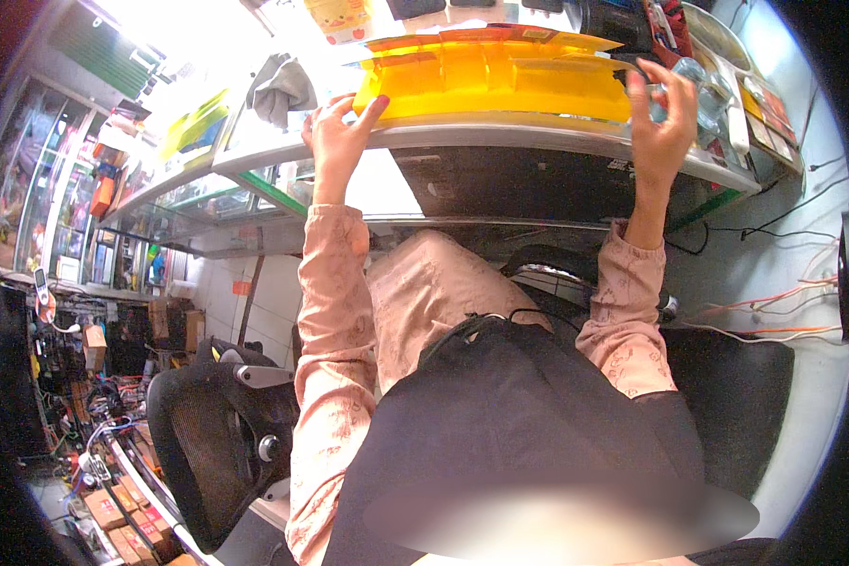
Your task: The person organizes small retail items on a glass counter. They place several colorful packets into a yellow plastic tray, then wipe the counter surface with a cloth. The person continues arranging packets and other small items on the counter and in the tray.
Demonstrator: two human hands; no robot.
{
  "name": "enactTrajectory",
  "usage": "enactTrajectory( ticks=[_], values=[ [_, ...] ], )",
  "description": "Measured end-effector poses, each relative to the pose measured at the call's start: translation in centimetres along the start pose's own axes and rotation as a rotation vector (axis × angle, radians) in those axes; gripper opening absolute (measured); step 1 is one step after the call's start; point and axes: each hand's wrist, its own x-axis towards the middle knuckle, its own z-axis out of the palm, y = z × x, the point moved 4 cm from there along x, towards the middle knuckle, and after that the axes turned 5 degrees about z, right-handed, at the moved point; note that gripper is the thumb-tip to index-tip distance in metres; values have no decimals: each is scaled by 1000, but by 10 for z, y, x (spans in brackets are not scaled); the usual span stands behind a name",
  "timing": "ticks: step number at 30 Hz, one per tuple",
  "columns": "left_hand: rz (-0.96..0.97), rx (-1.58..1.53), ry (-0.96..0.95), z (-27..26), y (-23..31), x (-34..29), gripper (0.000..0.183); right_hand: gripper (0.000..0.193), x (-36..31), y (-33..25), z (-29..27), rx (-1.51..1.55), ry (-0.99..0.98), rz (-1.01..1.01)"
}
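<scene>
A bright yellow, translucent plastic folder [500, 90] stands partly folded on the glass-topped counter [538, 125], with raised flaps along its far side. My left hand [338, 137] is at its left end, over the counter's near edge. The fingers there are spread, and the thumb touches the yellow plastic's corner. At the other end my right hand [665, 118] has thumb and index finger curled together at the folder's upper right edge, pinching it. The other fingers of that hand bend loosely above.
A grey cloth [281, 90] lies on the counter left of my left hand. Clear plastic bottles or cups [712, 94] stand beside my right hand. An office chair [222, 434] is at my left, cardboard boxes [127, 514] are on the floor, and cables [774, 302] run along the right wall.
</scene>
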Motion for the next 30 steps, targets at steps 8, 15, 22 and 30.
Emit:
enactTrajectory(
  ticks=[8,15,22,30],
  values=[
    [-22,-77,7,-3,2,-4,55,16,30,-33,14,-78,-170,-327],
    [18,1,66,-1,4,-9,55,18,34,13,-11,-35,-208,-166],
    [34,11,74,-2,4,-10,57,15,27,24,-8,54,-195,-126],
    [37,11,84,-2,6,-11,57,16,29,17,-3,-29,-236,-202]
  ],
)
